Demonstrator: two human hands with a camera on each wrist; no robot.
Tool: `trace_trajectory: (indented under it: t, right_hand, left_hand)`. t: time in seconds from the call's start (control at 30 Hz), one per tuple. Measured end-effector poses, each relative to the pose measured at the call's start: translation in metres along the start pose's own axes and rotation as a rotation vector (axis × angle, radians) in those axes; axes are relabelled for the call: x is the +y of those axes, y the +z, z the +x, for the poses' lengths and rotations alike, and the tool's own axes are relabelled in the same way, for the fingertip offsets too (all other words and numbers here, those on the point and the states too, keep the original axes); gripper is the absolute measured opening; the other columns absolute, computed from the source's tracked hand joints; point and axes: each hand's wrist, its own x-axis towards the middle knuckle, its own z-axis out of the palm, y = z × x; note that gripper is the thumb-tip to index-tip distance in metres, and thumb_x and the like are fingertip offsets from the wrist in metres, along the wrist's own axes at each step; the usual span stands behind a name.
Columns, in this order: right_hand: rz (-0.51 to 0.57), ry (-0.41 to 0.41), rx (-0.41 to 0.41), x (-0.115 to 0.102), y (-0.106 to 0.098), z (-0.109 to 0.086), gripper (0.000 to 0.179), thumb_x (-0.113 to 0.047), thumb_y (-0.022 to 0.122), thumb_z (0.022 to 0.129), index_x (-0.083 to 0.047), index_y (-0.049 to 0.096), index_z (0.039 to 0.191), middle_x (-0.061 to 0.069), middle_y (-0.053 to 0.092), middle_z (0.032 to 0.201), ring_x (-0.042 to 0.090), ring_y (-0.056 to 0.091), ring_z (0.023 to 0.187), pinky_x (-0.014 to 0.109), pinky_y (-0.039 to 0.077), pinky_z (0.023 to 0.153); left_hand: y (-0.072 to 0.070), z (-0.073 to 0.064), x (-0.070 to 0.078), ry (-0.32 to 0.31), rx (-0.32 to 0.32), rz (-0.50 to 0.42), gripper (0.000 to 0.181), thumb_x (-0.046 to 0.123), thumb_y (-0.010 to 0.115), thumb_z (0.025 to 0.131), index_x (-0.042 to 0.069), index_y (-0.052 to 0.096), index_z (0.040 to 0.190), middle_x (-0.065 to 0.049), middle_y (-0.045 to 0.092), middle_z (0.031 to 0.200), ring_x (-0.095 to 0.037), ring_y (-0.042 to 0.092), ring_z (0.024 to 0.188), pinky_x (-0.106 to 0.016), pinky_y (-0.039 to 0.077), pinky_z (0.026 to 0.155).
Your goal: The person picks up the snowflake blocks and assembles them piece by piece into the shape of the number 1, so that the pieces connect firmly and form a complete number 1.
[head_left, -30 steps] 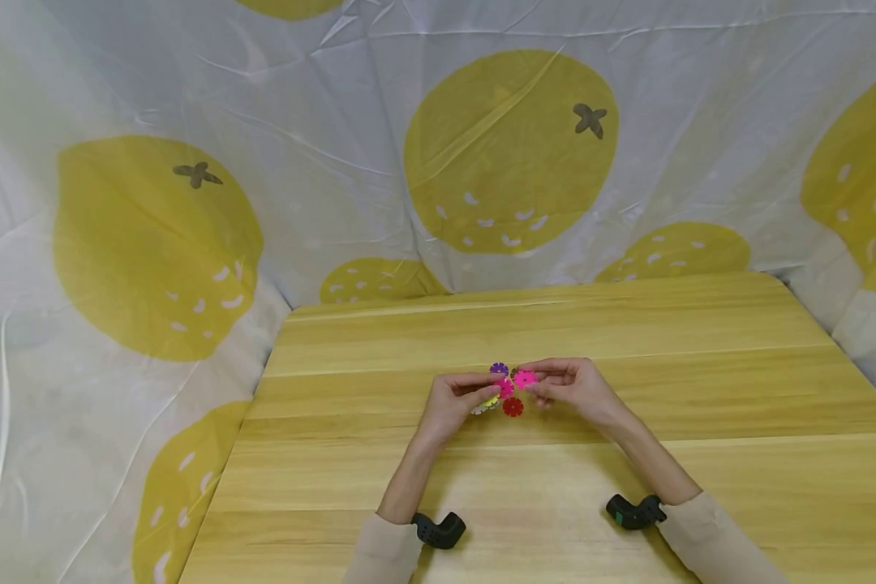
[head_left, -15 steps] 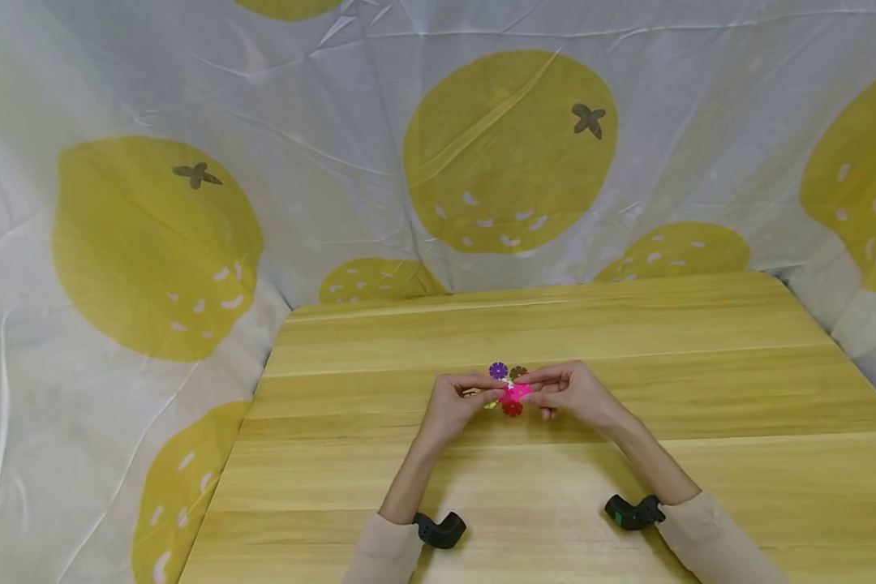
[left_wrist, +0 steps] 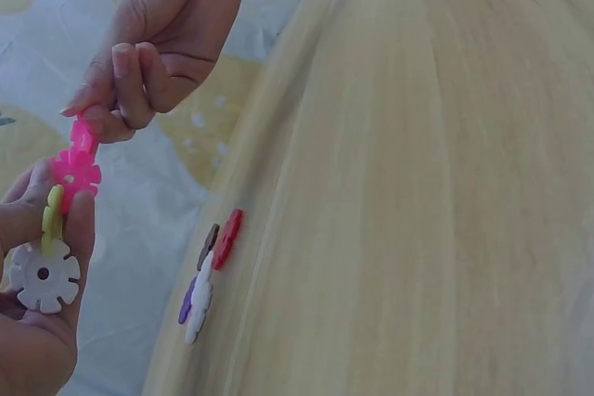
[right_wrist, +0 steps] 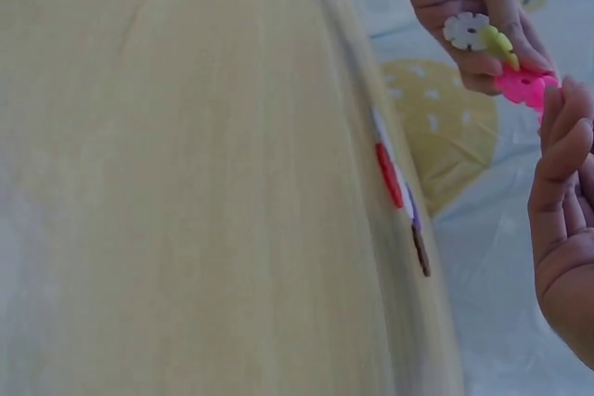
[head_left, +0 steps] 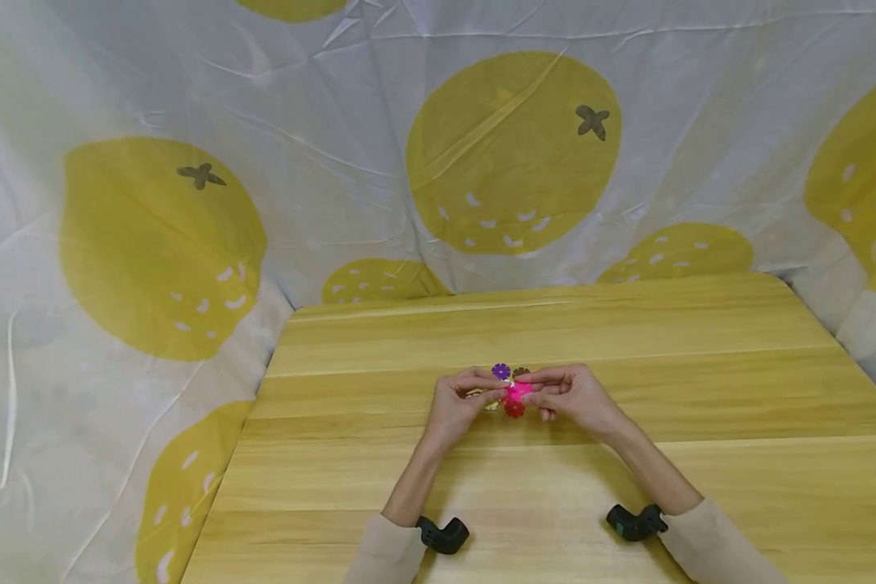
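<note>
My left hand pinches a short chain of notched plastic snowflake discs. In the left wrist view the chain has a white snowflake disc, a yellow snowflake disc and a pink snowflake disc. My right hand pinches a second pink snowflake disc between thumb and fingertips. Both pink discs meet edge to edge, set at an angle; how deep their slots engage cannot be made out. In the right wrist view the right fingers hide much of the second pink disc.
Loose on the wooden table beneath the hands lie a purple disc, a brown disc, a red disc and a white disc. A lemon-print cloth hangs behind the table.
My right hand has moved slightly left and down, carrying its pink disc from apart to touching the left hand's pink disc. Over the last half second both hands stay nearly still.
</note>
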Motion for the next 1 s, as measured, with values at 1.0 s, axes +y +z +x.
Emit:
trace_trajectory:
  t: [1.0]
  right_hand:
    - [-0.046, 0.044, 0.091, 0.0068, 0.0081, -0.0065, 0.045, -0.013, 0.076, 0.095, 0.005, 0.065, 0.134, 0.01, 0.081, 0.094, 0.005, 0.057, 0.058, 0.02, 0.049, 0.056]
  left_hand:
    - [-0.0077, -0.0049, -0.0001, -0.057, -0.062, 0.036, 0.033, 0.008, 0.08, 0.09, 0.002, 0.075, 0.122, -0.016, 0.073, 0.125, -0.016, 0.065, 0.115, -0.019, 0.056, 0.083]
